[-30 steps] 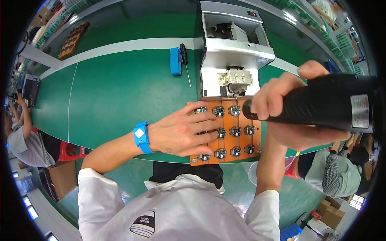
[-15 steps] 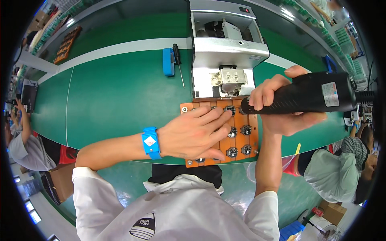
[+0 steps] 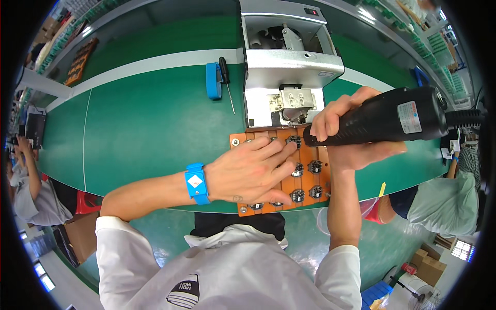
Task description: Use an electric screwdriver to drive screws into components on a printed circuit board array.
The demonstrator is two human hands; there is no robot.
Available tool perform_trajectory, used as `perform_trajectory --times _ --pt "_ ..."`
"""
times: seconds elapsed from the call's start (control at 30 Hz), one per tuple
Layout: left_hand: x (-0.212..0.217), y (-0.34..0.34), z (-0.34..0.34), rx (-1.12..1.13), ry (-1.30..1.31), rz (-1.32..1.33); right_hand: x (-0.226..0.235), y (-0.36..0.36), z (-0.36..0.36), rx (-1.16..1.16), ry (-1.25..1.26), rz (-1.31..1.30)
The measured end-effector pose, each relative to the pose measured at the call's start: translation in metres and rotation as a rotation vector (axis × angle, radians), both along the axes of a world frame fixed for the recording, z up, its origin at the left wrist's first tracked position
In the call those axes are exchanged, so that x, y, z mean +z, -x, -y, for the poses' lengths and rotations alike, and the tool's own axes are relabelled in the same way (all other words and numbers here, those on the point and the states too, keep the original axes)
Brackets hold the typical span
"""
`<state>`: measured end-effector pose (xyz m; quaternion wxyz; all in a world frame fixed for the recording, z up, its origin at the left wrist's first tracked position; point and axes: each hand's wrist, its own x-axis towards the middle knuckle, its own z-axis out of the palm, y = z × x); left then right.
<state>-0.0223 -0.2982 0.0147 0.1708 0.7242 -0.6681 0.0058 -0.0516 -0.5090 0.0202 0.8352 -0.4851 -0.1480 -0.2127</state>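
Both hands worked over the orange tray (image 3: 319,155): the left hand (image 3: 248,173) lay flat, fingers spread on its round parts. The right hand (image 3: 343,126) gripped a black driver (image 3: 382,121), tip at the tray's far edge, before the grey machine (image 3: 287,67).

Red-and-white rectangular label (image 3: 407,113) on the black power screwdriver (image 3: 382,122); cardboard boxes (image 3: 427,262) lower right.

Bright, even overhead light fills the scene, with soft, short shadows under the left hand (image 3: 248,173). A faint sheen lies on the green table (image 3: 144,119). Focus is sharp at centre. Fisheye distortion bends the table's far edge, and a black rim rings the view.
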Motion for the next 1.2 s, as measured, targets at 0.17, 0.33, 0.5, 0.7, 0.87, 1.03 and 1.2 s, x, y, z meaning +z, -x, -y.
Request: perform_trajectory --times 0.17,0.33,0.5,0.7,0.87,1.03,1.2 --pt "-0.002 -0.001 0.000 -0.004 0.016 -0.016 0.008 -0.001 -0.002 -0.007 0.044 0.007" --pt "-0.003 -0.002 0.000 -0.005 0.048 -0.026 0.043 0.006 -0.008 -0.088 0.005 0.029" --pt "-0.002 -0.002 0.000 -0.002 0.065 -0.018 0.067 -0.005 -0.013 -0.192 0.044 0.131" --pt "0.000 0.000 -0.001 0.002 0.058 0.018 0.058 -0.014 -0.014 -0.076 0.158 0.145" --pt "0.001 0.003 -0.004 0.014 0.060 0.036 0.076 -0.021 -0.004 0.227 0.353 0.202" --pt "0.000 -0.002 -0.002 -0.005 0.119 0.049 0.114 -0.041 0.023 0.750 0.742 0.192" --pt "-0.003 -0.004 -0.001 -0.047 0.178 0.020 0.074 -0.015 -0.006 0.317 0.236 0.192"
